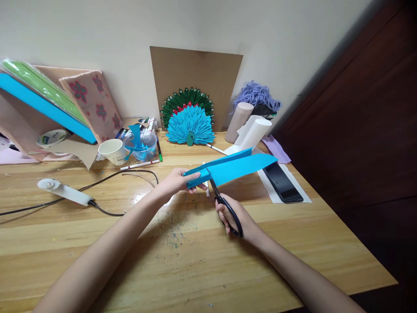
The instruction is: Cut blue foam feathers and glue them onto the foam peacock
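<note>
A folded sheet of bright blue paper [239, 168] is held up over the middle of the table. Gripping its left end is my left hand [182, 180], thumb on top and fingers beneath. Black-handled scissors [230, 208] sit in my right hand [236, 215], its fingers through the handles. Their blades meet the near edge of the paper, just right of my left hand, where a cut line shows. Under the paper lies a white marker [207, 189], partly hidden.
A blue and green paper peacock [190, 124] leans on a brown board [198, 74] at the back. A paper cup [112, 151] and a plastic bowl of blue scraps [141, 145] stand left of it. A corded white glue gun [65, 191] lies left; a phone [282, 182] lies right.
</note>
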{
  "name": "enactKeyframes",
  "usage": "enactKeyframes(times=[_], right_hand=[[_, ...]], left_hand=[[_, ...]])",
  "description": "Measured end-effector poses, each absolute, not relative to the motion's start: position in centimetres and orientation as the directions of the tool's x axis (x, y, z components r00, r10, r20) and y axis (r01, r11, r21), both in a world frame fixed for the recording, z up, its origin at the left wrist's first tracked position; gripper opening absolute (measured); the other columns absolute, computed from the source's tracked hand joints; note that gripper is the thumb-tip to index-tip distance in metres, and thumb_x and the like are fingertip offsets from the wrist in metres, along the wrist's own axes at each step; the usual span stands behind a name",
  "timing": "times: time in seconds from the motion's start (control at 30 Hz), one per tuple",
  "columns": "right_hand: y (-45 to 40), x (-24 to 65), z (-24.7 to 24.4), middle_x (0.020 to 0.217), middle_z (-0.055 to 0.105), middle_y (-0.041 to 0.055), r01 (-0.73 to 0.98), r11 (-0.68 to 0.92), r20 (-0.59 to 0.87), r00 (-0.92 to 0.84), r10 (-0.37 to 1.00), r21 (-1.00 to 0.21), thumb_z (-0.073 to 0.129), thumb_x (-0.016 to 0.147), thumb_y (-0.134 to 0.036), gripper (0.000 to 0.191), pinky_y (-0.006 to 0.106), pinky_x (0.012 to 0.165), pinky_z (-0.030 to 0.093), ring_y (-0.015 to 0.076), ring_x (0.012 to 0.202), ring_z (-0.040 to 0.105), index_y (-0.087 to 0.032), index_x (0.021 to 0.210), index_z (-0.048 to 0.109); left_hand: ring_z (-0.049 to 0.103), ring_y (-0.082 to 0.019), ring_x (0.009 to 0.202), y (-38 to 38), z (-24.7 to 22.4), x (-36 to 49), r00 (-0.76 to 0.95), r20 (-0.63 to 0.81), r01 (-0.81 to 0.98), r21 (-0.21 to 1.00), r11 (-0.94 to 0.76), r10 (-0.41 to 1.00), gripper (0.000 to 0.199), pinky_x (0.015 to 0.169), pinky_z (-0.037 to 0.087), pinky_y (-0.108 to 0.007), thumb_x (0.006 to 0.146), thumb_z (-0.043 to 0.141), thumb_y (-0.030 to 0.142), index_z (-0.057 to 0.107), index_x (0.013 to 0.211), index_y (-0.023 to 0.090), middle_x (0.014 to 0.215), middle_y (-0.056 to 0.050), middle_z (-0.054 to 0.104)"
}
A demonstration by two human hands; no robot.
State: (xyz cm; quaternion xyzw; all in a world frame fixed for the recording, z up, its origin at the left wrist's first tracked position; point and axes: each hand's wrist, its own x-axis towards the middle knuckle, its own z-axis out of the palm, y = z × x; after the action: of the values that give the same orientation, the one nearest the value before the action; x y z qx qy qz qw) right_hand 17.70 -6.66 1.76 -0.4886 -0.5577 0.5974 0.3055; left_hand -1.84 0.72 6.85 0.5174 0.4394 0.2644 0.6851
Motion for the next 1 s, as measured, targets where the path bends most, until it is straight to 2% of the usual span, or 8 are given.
enactKeyframes(times=[0.13,0.3,0.53,0.77,1.0], right_hand=[[-6.9,17.5,2.0,0.048,0.038,-0.0088,0.168,-0.145,-0.201,-0.393,0.897,-0.975,0.040,0.069,-0.078,0.059,0.017,0.032,0.035,0.0058,0.034,0.037,-0.021,0.078,0.041],[-7.0,17.5,2.3,0.048,0.040,-0.0082,0.136,-0.158,-0.201,-0.416,0.887,-0.978,0.032,0.061,-0.086,0.070,0.020,0.034,0.039,0.0073,0.034,0.041,-0.019,0.080,0.041],[-6.9,17.8,1.3,0.050,0.040,-0.0084,0.166,-0.113,-0.165,-0.347,0.923,-0.980,0.044,0.070,-0.075,0.056,0.016,0.030,0.033,0.0055,0.034,0.037,-0.020,0.080,0.042],[-6.8,17.9,0.7,0.049,0.040,-0.0083,0.123,-0.097,-0.141,-0.432,0.891,-0.988,0.038,0.071,-0.077,0.058,0.017,0.032,0.036,0.0068,0.034,0.041,-0.021,0.082,0.041],[-6.6,17.7,1.6,0.044,0.039,-0.0094,0.133,-0.141,-0.176,-0.315,0.933,-0.981,0.046,0.069,-0.075,0.055,0.016,0.029,0.033,0.0062,0.031,0.038,-0.020,0.078,0.044]], left_hand=[[0.052,-0.008,0.050,0.8,6.6,-2.0,0.500,-0.352,0.036,0.921,0.387,0.791,0.020,0.054,0.041,-0.020,0.063,0.067,0.030,0.065,0.070,0.011,0.071,-0.008,0.071],[0.053,-0.008,0.050,0.7,6.3,-2.1,0.588,-0.351,-0.028,0.892,0.452,0.729,0.018,0.052,0.041,-0.019,0.063,0.068,0.029,0.062,0.067,0.012,0.065,-0.007,0.070],[0.054,-0.007,0.049,0.8,6.6,-2.1,0.623,-0.334,-0.023,0.896,0.443,0.707,0.019,0.049,0.041,-0.016,0.063,0.065,0.027,0.066,0.069,0.009,0.069,-0.009,0.071],[0.054,-0.007,0.050,0.8,6.3,-2.3,0.640,-0.349,0.011,0.895,0.446,0.684,0.024,0.048,0.041,-0.016,0.066,0.067,0.032,0.067,0.071,0.009,0.067,-0.008,0.070],[0.055,-0.007,0.052,0.9,6.2,-2.4,0.669,-0.322,0.046,0.918,0.395,0.670,0.024,0.049,0.040,-0.016,0.069,0.065,0.033,0.066,0.072,0.010,0.071,-0.008,0.071]])
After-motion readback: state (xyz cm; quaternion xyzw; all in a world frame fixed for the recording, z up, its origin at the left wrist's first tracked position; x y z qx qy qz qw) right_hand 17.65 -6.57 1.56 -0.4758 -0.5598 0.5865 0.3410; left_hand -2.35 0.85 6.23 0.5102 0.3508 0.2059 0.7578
